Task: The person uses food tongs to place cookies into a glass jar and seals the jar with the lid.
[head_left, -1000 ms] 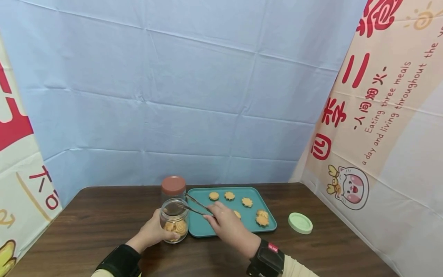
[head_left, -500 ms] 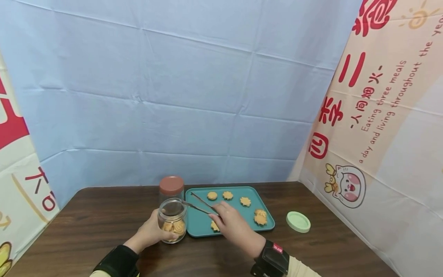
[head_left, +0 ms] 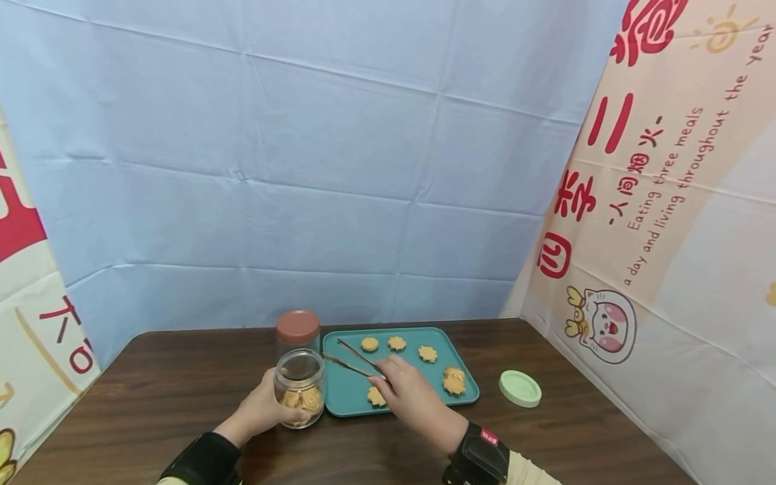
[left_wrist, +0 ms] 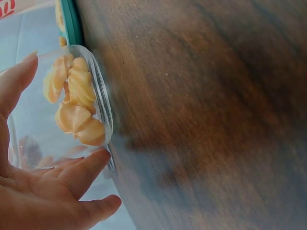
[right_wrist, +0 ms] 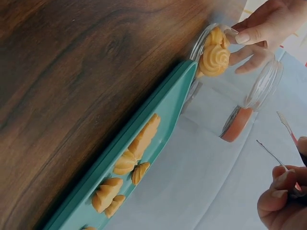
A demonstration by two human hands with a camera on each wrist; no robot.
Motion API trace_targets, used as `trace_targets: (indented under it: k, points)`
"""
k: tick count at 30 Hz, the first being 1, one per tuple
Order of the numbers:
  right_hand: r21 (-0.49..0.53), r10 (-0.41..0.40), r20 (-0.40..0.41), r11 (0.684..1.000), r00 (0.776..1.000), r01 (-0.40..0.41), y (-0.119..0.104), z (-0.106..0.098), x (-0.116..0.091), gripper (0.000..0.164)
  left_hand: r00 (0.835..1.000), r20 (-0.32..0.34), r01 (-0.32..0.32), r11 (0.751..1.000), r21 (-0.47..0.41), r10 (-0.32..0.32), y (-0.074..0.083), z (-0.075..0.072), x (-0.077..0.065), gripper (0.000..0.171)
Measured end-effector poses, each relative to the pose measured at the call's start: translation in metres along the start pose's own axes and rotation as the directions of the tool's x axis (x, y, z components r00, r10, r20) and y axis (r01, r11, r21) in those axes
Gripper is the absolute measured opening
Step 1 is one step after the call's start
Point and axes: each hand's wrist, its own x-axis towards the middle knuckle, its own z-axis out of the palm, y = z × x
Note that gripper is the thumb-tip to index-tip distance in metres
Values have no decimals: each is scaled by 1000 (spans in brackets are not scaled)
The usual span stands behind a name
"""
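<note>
My left hand [head_left: 267, 406] holds a lidless clear glass jar [head_left: 300, 372] from its left side, thumb across the front. Piped butter cookies [left_wrist: 79, 103] lie in the bottom of the jar, which stands upright on the table. In my right hand [head_left: 412, 394] is a pair of metal tongs [head_left: 351, 367], gripped near the closed end. The tongs' tips are spread apart with nothing between them, over the left part of a teal tray [head_left: 345, 404], just right of the jar's mouth. Several cookies [head_left: 427, 353] lie spread on the tray, one [head_left: 376, 396] near its front edge.
Right behind the glass jar stands a second clear jar with a reddish-brown lid [head_left: 298, 326]. A pale green lid [head_left: 520, 389] lies on the dark wooden table [head_left: 182, 377], right of the tray. Blue cloth [head_left: 333, 168] hangs behind the table.
My right hand has drawn the tongs back from the jar's mouth, rightward over the tray, uncovering the cookie near the front edge. My left hand stays on the jar.
</note>
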Motion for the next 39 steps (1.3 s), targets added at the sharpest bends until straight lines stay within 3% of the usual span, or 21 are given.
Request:
trace_targets:
  k: [18,39]
  points:
    - [12,44,0,999,999,-44,11,-3,-9,22,1000,-7,-22,1000,2,22,-1,1,-2,96]
    - [10,87,16,996,996,-87,22,-6,-14,17,1000,-20,0,999,42,1,0,0,1,97]
